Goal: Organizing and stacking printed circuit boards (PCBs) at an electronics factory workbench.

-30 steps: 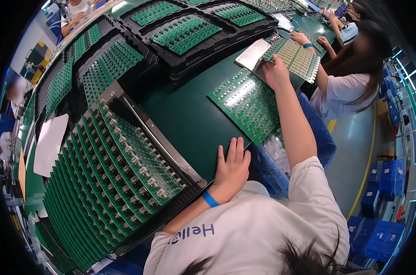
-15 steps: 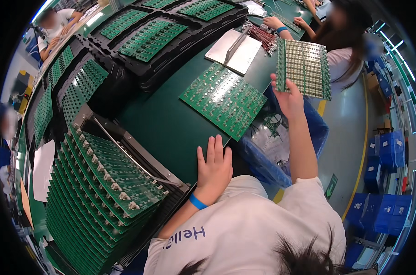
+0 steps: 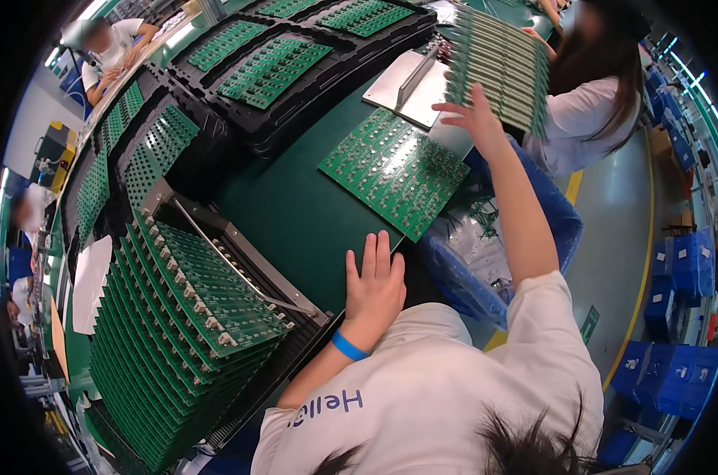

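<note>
My left hand [image 3: 375,281] lies flat at the table edge, fingers spread, holding nothing. Close to its fingertips is a large green circuit board [image 3: 396,172], studded with small parts. My right hand [image 3: 479,127] is raised at the lower edge of a tilted circuit board [image 3: 497,71] with pale rows. The thumb overlaps this board's near face; two fingers stretch out to the left below it, and the rest of the grip is hidden. Left of my left arm stands a rack [image 3: 240,269] filled with upright green circuit boards [image 3: 177,332].
Black trays [image 3: 248,131] with green boards line the far side. A metal plate with a handle [image 3: 406,83] lies beyond the flat board. A blue plastic-lined bin [image 3: 474,289] stands below the table edge. A co-worker [image 3: 585,119] sits at the right; another person [image 3: 110,47] is far left.
My right hand has moved up and slightly left with the board, which now tilts differently and covers the co-worker's banded wrist. My left hand keeps its place at the table edge.
</note>
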Available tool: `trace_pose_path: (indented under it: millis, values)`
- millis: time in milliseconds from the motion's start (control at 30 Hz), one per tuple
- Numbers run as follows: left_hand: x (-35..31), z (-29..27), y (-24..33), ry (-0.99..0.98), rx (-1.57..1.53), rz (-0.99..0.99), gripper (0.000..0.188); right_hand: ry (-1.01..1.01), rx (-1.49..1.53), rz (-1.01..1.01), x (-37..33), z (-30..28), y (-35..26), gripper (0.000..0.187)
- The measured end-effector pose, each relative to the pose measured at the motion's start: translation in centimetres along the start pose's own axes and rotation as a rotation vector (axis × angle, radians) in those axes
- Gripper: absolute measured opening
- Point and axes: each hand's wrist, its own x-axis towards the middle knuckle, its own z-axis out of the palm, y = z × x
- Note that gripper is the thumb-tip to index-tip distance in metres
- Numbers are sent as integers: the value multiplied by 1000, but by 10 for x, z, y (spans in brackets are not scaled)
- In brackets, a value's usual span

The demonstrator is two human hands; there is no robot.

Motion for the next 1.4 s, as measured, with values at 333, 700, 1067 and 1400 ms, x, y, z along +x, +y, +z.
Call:
trace_pose_path:
  millis: [333,700,1067,1400]
  values:
    - [-1,2,-1,21,20,-5,29,-41,-154,23,28,56,18,54]
    - [-5,6,-7,101,5,-4,22,-70,205,-306,-41,39,-6,48]
    - [-8,-23,-11,200,-564,-80,45,277,-808,-64,-214,-93,86,55]
    - [-12,-56,-10,256,-2149,-224,26,-616,-774,-41,-212,59,26,52]
